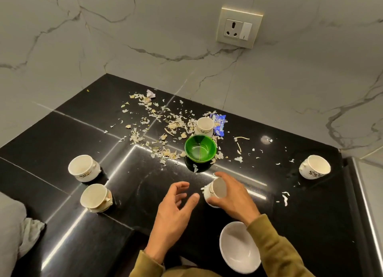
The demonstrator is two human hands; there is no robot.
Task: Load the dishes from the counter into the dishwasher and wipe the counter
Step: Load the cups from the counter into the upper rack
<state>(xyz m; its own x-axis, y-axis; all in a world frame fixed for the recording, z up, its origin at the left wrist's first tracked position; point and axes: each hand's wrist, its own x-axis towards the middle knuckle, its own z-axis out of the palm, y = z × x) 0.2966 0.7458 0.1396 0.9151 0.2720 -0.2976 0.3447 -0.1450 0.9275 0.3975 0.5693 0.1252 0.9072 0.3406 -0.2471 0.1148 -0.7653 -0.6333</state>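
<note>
My right hand (232, 195) is closed around a small white cup (217, 188), tilted toward the left, near the front of the black counter (62, 131). My left hand (176, 206) hovers just left of it, fingers spread and empty. A green bowl (200, 148) stands behind the held cup, with another white cup (205, 127) behind that. Two white cups (83, 167) (95, 198) sit at the left, and one cup (314, 166) at the right. A white bowl (239, 247) lies tilted by my right forearm at the counter's front edge.
Dry peel scraps (157, 123) litter the counter's middle and right. A blue wrapper (219, 124) lies behind the far cup. A crumpled white cloth (31, 233) sits at the lower left. A wall socket (238, 27) is on the marble backsplash. A steel edge (360, 193) borders the right.
</note>
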